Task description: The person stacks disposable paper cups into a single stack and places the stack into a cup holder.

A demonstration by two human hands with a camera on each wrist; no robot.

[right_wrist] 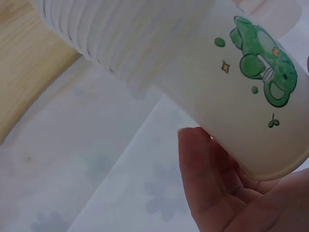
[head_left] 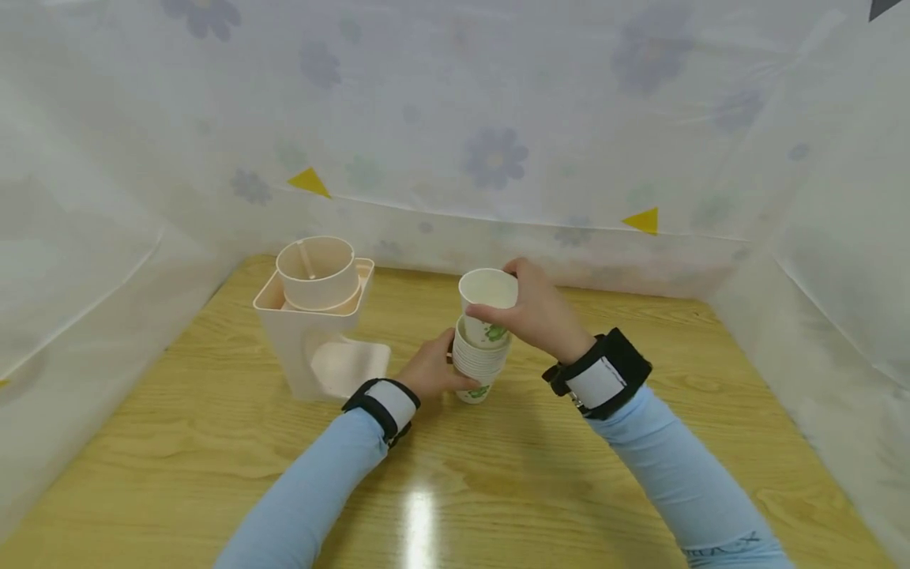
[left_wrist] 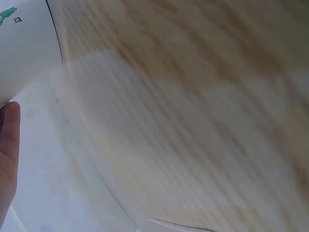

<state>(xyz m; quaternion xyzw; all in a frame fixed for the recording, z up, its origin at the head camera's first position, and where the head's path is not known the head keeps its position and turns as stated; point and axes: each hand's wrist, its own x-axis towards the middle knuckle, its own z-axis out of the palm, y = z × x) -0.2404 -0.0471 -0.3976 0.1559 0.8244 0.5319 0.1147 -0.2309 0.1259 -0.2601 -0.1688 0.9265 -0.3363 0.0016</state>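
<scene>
My left hand (head_left: 429, 370) grips a stack of nested white paper cups (head_left: 479, 362) around its side, close over the wooden table. Above it, my right hand (head_left: 543, 316) holds the top paper cup (head_left: 489, 333) between thumb and fingers near the rim. That cup stands partly out of the stack, its lower end still inside. In the right wrist view its green cartoon print (right_wrist: 268, 63) shows large, with the stacked rims beside it and the fingers (right_wrist: 193, 169) against the wall. The left wrist view catches only a cup wall (left_wrist: 26, 53) and part of the left hand (left_wrist: 8, 154).
Left of the cups stands a cream plastic holder (head_left: 287, 344) with a round, open-topped cylinder (head_left: 320, 292) and a low shelf facing right. White floral sheeting (head_left: 426, 111) encloses the wooden table (head_left: 569, 490) at the back and sides, with yellow triangles (head_left: 310, 182) on the back sheet.
</scene>
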